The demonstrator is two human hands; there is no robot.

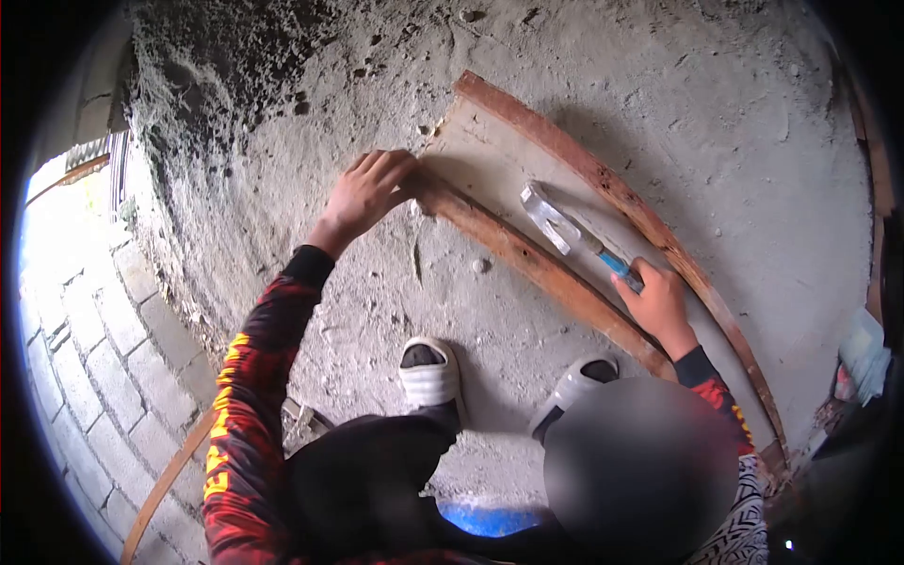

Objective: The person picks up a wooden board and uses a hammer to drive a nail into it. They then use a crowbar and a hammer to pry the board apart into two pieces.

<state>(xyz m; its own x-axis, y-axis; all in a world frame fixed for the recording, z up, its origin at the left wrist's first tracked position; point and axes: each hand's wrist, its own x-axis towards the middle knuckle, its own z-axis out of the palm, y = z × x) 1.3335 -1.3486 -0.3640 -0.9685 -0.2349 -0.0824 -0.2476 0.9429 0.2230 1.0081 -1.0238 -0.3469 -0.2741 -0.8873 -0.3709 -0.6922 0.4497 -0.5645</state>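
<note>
Rough grey concrete ground [358, 282] fills most of the view, darkening to a black, pitted patch towards 10 and 11 o'clock. Pale block masonry [113, 367] lies between 8 and 9 o'clock, in brighter light. A pale panel [478, 151] stretches from 12 o'clock round towards 4, with a reddish-brown far strip [603, 177] of wood along its outer side, which looks bowed in this rounded view. The shorter near strip [527, 252], also wood, runs along the inner side, from just before 12 o'clock to about 4. The person's left sleeve [245, 414], red and black with yellow marks, rises from 8 o'clock. A silvery hammer [590, 243] with a blue handle sits at 2 o'clock, between the two strips, its head pointing towards 10; whether that head touches the panel cannot be told. White slippers [428, 384] are on the person's feet, one near 6 o'clock and the other between 4 and 5. The right hand [657, 303], at 3 o'clock, has its fingers wrapped round the hammer's handle. The left hand [369, 193], between 10 and 11, bends its fingers over the near strip's upper end, touching it; how firmly it grips cannot be told. A small stone [480, 266] lies close to the centre.
</note>
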